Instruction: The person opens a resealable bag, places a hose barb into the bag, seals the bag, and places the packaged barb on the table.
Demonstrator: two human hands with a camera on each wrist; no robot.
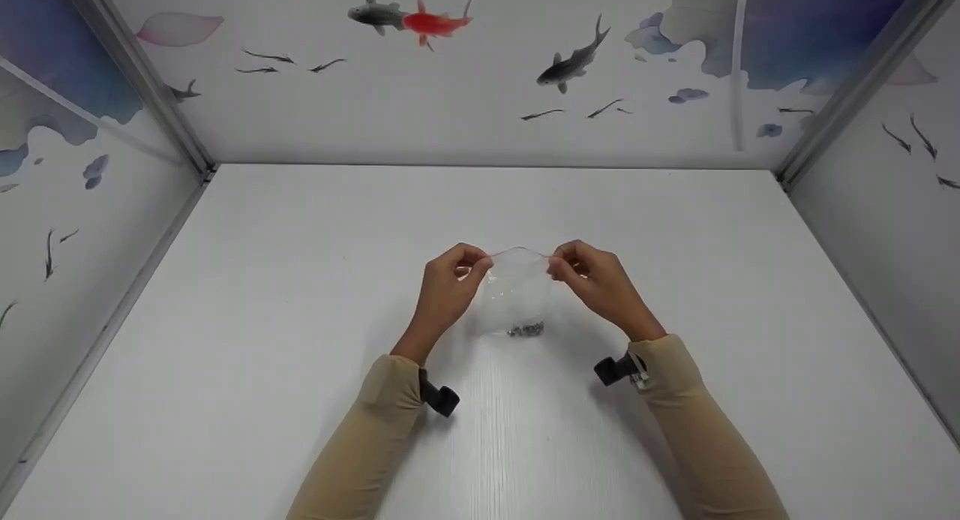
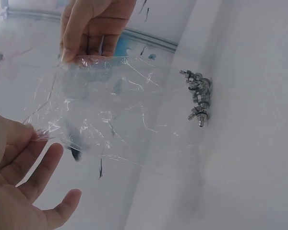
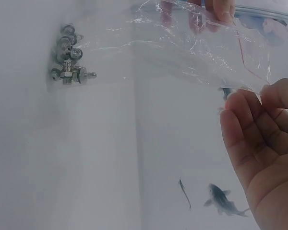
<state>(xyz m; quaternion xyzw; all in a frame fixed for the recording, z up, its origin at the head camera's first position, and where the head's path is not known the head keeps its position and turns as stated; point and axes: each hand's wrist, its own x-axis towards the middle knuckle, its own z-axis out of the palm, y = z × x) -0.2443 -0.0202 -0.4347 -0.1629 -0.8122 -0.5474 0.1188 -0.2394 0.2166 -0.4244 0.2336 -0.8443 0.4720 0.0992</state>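
Observation:
Between the two hands hangs a clear plastic zip bag point(image 1: 517, 291) with a thin red line along its top. Several small silvery metal fittings point(image 1: 526, 329) lie bunched at its bottom; threaded and barbed ends show in the left wrist view point(image 2: 199, 96). My left hand point(image 1: 452, 284) pinches the bag's top left corner between thumb and forefinger. At the top right corner my right hand point(image 1: 596, 281) pinches the bag the same way. In the right wrist view the other fingers point(image 3: 242, 129) of that hand are loosely bent beside the bag.
A white table point(image 1: 300, 295) lies under the hands. Panels printed with fish point(image 1: 574, 64) stand at the back and both sides, joined by grey metal posts point(image 1: 862, 85). Each wrist carries a small black camera point(image 1: 442, 400) over a tan sleeve point(image 1: 360, 445).

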